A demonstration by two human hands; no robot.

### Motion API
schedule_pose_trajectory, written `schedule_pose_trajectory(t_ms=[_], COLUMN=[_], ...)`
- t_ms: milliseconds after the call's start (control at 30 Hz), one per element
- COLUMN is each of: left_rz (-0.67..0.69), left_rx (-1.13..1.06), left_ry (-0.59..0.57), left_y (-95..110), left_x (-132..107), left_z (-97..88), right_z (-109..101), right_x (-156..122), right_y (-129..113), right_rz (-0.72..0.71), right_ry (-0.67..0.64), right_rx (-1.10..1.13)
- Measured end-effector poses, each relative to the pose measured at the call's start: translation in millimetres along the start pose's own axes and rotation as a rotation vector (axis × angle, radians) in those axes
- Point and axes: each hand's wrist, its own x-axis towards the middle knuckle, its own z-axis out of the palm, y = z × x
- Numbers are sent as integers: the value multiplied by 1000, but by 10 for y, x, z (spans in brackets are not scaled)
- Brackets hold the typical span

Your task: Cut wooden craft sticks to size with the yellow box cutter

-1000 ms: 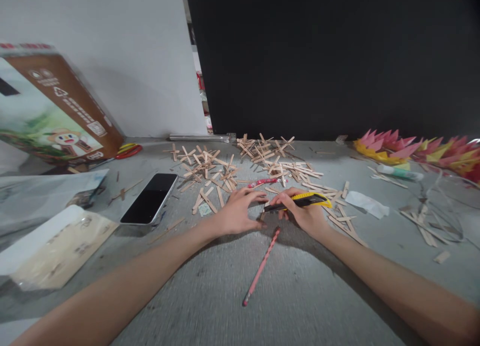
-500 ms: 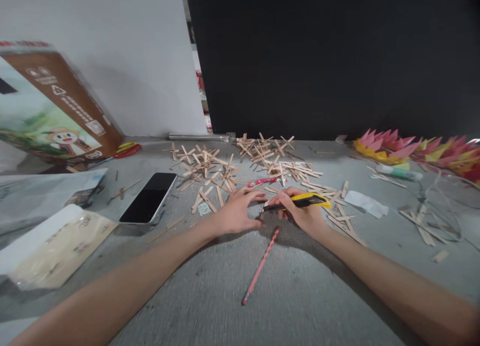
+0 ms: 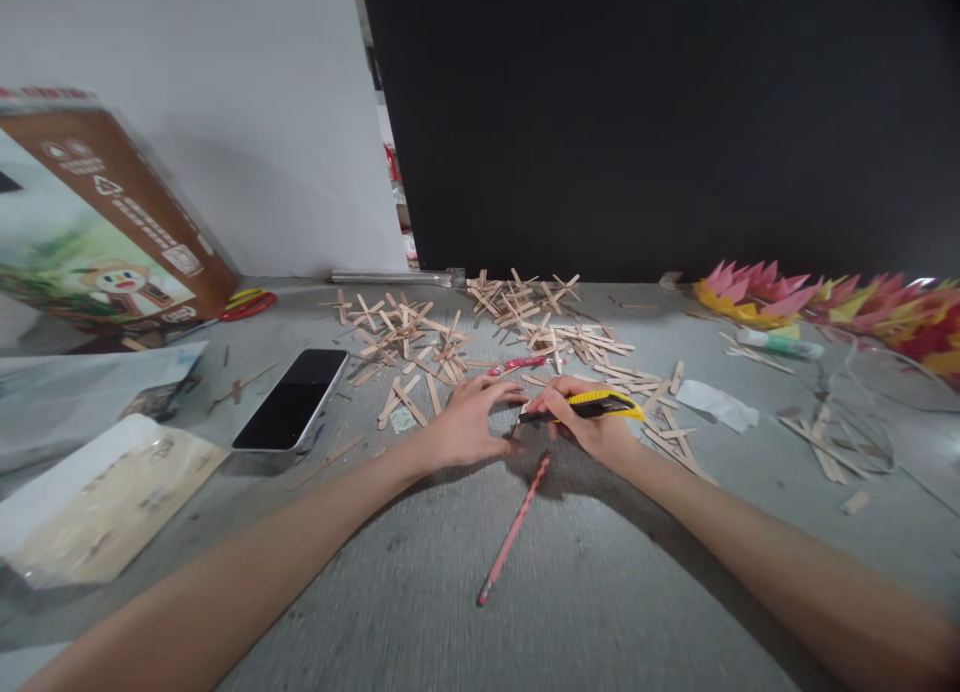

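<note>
My right hand grips a yellow and black utility knife, its tip pointing left and down onto the grey table. My left hand rests palm down just left of the knife tip, fingers curled and pressed on something small that I cannot make out. A pink striped pencil lies on the table just in front of both hands. Several wooden sticks glued into crosses lie in a heap beyond the hands.
A black phone lies at the left. A brown carton leans at the far left, with plastic bags before it. Pink and yellow paper flowers, a glue stick and stick offcuts lie at the right.
The view has shifted slightly, so everything sits a little further left. Both hands stay together at the knife tip with hardly any motion.
</note>
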Motion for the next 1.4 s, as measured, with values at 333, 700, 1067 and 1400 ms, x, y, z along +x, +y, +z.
schedule_pose_trajectory(t_ms=[333,700,1067,1400], left_rz=[20,99,92,47], left_rx=[-10,23,3,7], left_ry=[4,-31,-28,-47], left_y=[-17,-5,-26,17], left_x=[16,-3,1,-7], left_z=[18,3,20,5], right_z=[19,13,4,-8], right_x=[-6,-81,-111,-121], right_y=[-4,-89,-126,-116], right_rz=[-13,-88,-98,-89], right_ry=[4,15,59,42], right_rx=[-36,-151,-180,-174])
